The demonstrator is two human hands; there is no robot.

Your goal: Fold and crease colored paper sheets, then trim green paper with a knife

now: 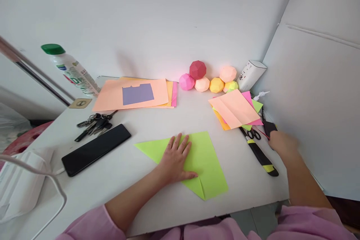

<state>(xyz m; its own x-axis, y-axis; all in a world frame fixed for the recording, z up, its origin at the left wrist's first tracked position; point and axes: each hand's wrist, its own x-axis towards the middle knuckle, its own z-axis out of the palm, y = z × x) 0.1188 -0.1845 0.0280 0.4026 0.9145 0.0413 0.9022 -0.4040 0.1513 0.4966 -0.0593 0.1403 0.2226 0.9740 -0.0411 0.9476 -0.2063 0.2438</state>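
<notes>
A sheet of lime-green paper [204,153] lies in front of me, its left side folded to a point and a short crease near its lower corner. My left hand [176,161] rests flat on it, fingers spread, holding nothing. At the table's right edge is my right hand [284,144], slightly blurred with its fingers curled. It touches or nearly touches a black tool handle [270,127] and a thin red stick [263,133]; what it grips is hidden. Just left of it are small scissors [254,134] and a black-and-yellow utility knife [261,155].
Square coloured papers [236,109] are stacked at right. Several faceted paper balls [198,70] and a white box [251,75] stand along the wall. Larger sheets [109,95], keys [98,123], a black phone [95,150] and a green-capped bottle [73,71] are at left.
</notes>
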